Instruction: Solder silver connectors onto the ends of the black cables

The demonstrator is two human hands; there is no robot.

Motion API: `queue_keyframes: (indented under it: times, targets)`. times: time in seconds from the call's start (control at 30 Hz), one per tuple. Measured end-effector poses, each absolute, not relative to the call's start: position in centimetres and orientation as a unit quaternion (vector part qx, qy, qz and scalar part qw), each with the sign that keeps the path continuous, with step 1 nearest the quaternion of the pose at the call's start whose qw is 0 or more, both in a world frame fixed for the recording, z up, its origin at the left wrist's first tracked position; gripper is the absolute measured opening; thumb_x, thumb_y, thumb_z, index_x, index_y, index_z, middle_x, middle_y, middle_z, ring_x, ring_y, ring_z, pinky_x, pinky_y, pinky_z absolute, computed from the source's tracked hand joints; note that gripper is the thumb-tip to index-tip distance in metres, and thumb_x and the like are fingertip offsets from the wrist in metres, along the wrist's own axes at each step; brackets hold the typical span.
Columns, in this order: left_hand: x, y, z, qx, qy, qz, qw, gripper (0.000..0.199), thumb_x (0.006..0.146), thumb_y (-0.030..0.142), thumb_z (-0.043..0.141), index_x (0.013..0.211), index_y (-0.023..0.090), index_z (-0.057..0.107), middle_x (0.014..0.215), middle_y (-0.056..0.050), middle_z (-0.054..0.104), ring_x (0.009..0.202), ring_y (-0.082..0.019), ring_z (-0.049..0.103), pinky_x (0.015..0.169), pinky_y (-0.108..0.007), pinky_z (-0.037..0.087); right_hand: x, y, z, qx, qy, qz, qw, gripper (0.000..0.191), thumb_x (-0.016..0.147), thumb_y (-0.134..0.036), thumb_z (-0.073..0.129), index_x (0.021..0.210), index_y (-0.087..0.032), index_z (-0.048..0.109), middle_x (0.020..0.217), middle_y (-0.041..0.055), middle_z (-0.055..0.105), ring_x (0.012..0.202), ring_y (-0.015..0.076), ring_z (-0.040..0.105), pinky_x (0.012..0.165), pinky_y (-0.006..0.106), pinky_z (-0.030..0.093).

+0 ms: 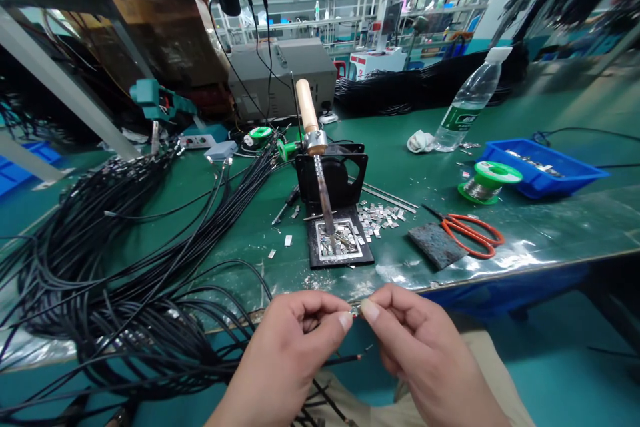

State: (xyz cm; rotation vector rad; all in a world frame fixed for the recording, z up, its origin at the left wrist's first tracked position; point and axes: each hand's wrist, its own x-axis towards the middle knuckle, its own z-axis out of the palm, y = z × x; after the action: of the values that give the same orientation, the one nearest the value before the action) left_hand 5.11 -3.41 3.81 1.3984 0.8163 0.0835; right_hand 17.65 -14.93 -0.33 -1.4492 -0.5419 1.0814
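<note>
Just in front of the table's near edge, my left hand [300, 340] and my right hand [415, 340] are closed in pinches, fingertips nearly touching. Between them shows a tiny piece with fine wire-like ends [355, 311], too small to make out fully. Beyond them a soldering iron with a wooden handle [307, 107] leans on a black stand [360, 173], its tip over a white-framed tray [321, 259] of small metal parts. Loose metal pieces [377, 220] lie beside the stand. Black cables [190, 260] spread over the left side, some ends hanging below my left hand.
Orange-handled scissors [473, 233] rest by a dark block [435, 245] at the right. Farther right are a solder spool [493, 177], a blue bin [545, 180] and a tilted water bottle [467, 103]. A grey machine [285, 80] stands at the back.
</note>
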Motion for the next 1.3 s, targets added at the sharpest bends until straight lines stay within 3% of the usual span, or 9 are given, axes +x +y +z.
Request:
queue_keyframes:
  times: [0.4,0.5,0.63,0.73,0.83,0.93,1.1,1.3]
  targets:
    - [5.2,-3.4,3.2,0.621,0.380,0.052,0.684,0.035,0.084,0.046,0.070,0.093,0.012,0.076,0.083,-0.003,0.067,0.076,-0.012,0.051,0.070,-0.021,0.038,17.6,-14.7,-0.2,-0.619,-0.209,0.495,0.572,0.060,0.081,-0.073,0.066,0.080,-0.014,0.053,0.053,-0.0085,0.029,0.046,0.0023,0.026,0.042,0.013,0.022]
    - [5.3,-3.3,3.3,0.625,0.395,0.050,0.671,0.034,0.085,0.046,0.069,0.091,0.013,0.075,0.076,-0.001,0.064,0.067,-0.009,0.044,0.064,-0.020,0.034,17.3,-15.1,0.1,-0.631,-0.211,0.459,0.589,0.059,0.083,-0.072,0.066,0.096,-0.015,0.058,0.060,-0.0071,0.033,0.051,0.0037,0.029,0.045,0.013,0.026]
    - [5.3,-3.2,3.2,0.615,0.414,0.051,0.670,0.035,0.084,0.048,0.069,0.089,0.014,0.073,0.063,0.005,0.048,0.054,-0.005,0.021,0.052,-0.020,0.022,17.0,-16.1,0.5,-0.684,-0.201,0.348,0.608,0.058,0.090,-0.072,0.055,0.118,-0.021,0.056,0.067,-0.0046,0.035,0.059,0.0082,0.037,0.053,0.016,0.038]
    - [5.4,-3.0,3.2,0.603,0.413,0.053,0.680,0.038,0.082,0.051,0.069,0.087,0.013,0.070,0.056,0.008,0.033,0.052,-0.005,0.014,0.048,-0.020,0.013,17.3,-16.5,0.3,-0.732,-0.222,0.282,0.579,0.049,0.097,-0.066,0.048,0.108,-0.020,0.061,0.066,-0.0025,0.041,0.059,0.0092,0.041,0.054,0.018,0.040]
    - [5.5,-2.6,3.3,0.593,0.414,0.058,0.689,0.040,0.080,0.053,0.070,0.086,0.013,0.068,0.056,0.009,0.025,0.051,-0.005,0.014,0.047,-0.020,0.010,18.2,-16.6,-0.5,-0.740,-0.303,0.197,0.568,0.037,0.100,-0.053,0.053,0.098,-0.020,0.070,0.078,0.0015,0.060,0.071,0.0097,0.055,0.063,0.015,0.046]
    - [5.7,-2.0,3.3,0.582,0.414,0.065,0.697,0.042,0.079,0.054,0.071,0.088,0.012,0.068,0.055,0.009,0.025,0.051,-0.005,0.016,0.046,-0.021,0.011,19.1,-16.5,-1.3,-0.721,-0.403,0.108,0.553,0.022,0.099,-0.038,0.059,0.102,-0.024,0.076,0.094,0.0017,0.068,0.087,0.0102,0.065,0.076,0.013,0.051]
    - [6.1,-1.2,3.8,0.608,0.410,0.061,0.677,0.040,0.083,0.052,0.068,0.089,0.012,0.069,0.055,0.009,0.027,0.052,-0.006,0.016,0.047,-0.022,0.011,19.6,-16.1,-1.5,-0.722,-0.436,0.078,0.531,0.018,0.097,-0.033,0.065,0.102,-0.022,0.078,0.095,0.0041,0.071,0.083,0.0122,0.068,0.071,0.015,0.054]
    - [6.8,-0.1,5.0,0.656,0.399,-0.004,0.641,0.032,0.082,0.044,0.068,0.079,0.012,0.067,0.062,0.006,0.041,0.053,-0.006,0.024,0.049,-0.021,0.017,19.1,-15.5,-0.8,-0.712,-0.418,0.082,0.558,0.017,0.095,-0.032,0.067,0.096,-0.022,0.081,0.088,0.0034,0.072,0.078,0.0125,0.068,0.068,0.017,0.054]
